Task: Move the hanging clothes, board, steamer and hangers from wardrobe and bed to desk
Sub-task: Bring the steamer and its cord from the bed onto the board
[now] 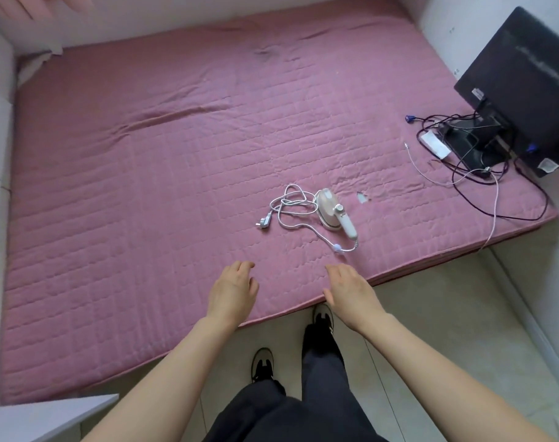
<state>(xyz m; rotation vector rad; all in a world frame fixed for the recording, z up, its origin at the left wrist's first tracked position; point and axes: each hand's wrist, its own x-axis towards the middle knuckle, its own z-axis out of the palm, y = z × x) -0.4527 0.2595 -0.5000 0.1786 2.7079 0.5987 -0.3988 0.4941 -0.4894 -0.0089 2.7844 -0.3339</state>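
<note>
The person's dark trousers (pixel 306 406) and two black-and-white shoes (pixel 262 365) occupy the lower centre of the view, standing on a pale tiled floor (pixel 431 330). Both forearms extend forward from there. The left hand (pixel 231 290) is released, palm down, fingers loosely extended, holding nothing; it hovers over the near edge of the bed (pixel 128 186). The right hand (pixel 349 287) is likewise released, palm down, fingers straight, holding nothing, positioned over the same edge, beside the left hand and apart from it.

Beyond the hands, the steamer (pixel 335 212) lies on the pink quilted bed cover, nearer to the right hand, touching neither hand. Its white cord (pixel 290 205) lies looped to its left and ends in a plug (pixel 264 224) resting on the cover.

At the far right corner of the bed, a dark monitor (pixel 523 87) stands tilted. A tangle of dark cables (pixel 463 173) and a small white box (pixel 436 145) lie at its base.
</note>
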